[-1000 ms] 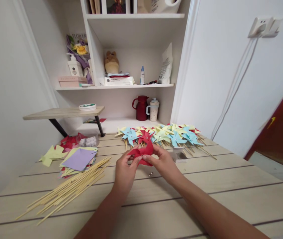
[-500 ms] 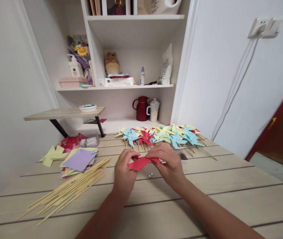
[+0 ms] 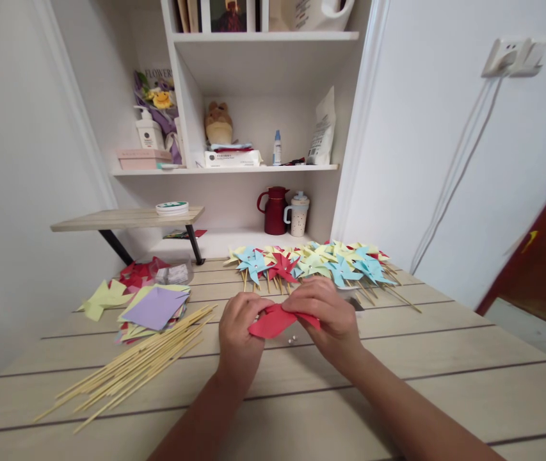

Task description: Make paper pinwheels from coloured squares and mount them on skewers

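A piece of red paper [image 3: 273,323] with folded, curved edges is held between my two hands above the table. My left hand [image 3: 242,330] pinches its left side with thumb and fingers. On the right, my right hand [image 3: 325,314] is closed over the paper's middle and right part, its fingertips pressing at the centre. Just below the paper lie a few tiny pale pieces [image 3: 292,339] on the wood. Behind my hands several finished paper pinwheels [image 3: 313,264] in red, blue and yellow rest on their sticks.
Thin wooden sticks [image 3: 141,371] lie in a bundle at the left. Behind them are stacked paper squares [image 3: 156,307], a yellow cut sheet [image 3: 104,299] and a clear box [image 3: 174,273]. A small raised stand [image 3: 128,219] is at the back left, before white shelves [image 3: 263,169].
The red paper has turned a little in my hands, and more of its right end shows under my right hand. Both hands keep their grip.
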The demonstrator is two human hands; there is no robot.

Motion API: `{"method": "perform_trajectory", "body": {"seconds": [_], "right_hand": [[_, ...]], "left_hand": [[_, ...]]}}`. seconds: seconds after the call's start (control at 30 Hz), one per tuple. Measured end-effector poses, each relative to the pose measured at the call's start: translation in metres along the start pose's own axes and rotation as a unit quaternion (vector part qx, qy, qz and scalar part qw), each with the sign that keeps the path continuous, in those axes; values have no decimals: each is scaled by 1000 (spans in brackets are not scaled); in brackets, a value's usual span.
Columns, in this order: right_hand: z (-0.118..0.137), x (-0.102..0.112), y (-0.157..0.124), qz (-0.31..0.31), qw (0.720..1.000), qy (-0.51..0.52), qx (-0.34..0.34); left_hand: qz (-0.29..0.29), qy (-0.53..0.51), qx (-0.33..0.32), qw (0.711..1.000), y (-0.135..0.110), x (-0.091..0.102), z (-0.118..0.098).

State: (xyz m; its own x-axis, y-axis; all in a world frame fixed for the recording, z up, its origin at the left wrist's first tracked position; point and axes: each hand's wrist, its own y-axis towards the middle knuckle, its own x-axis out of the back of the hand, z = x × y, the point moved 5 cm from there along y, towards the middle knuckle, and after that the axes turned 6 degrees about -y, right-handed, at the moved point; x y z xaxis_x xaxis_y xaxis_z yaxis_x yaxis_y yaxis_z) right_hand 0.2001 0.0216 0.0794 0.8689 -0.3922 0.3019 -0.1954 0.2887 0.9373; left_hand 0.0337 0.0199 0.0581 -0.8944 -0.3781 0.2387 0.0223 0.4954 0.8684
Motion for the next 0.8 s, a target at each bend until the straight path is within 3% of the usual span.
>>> {"method": "perform_trajectory", "body": {"seconds": [0.27, 0.37, 0.57, 0.67, 0.8], "right_hand": [[-2, -1, 1, 6, 1000, 1, -14], [-7, 0, 0, 2, 999, 13, -43], [-33, 7, -11, -23, 987, 9, -162], [-47, 8, -18, -26, 975, 15, -222], [-59, 2, -27, 9, 964, 16, -264]], "left_hand": [[15, -37, 15, 999, 0, -5, 6], [29, -74, 69, 994, 0, -13, 18], [46, -119, 276, 952, -10, -25, 58], [43, -111, 304, 945, -13, -22, 72], [82, -57, 295, 950, -15, -23, 80]]}}
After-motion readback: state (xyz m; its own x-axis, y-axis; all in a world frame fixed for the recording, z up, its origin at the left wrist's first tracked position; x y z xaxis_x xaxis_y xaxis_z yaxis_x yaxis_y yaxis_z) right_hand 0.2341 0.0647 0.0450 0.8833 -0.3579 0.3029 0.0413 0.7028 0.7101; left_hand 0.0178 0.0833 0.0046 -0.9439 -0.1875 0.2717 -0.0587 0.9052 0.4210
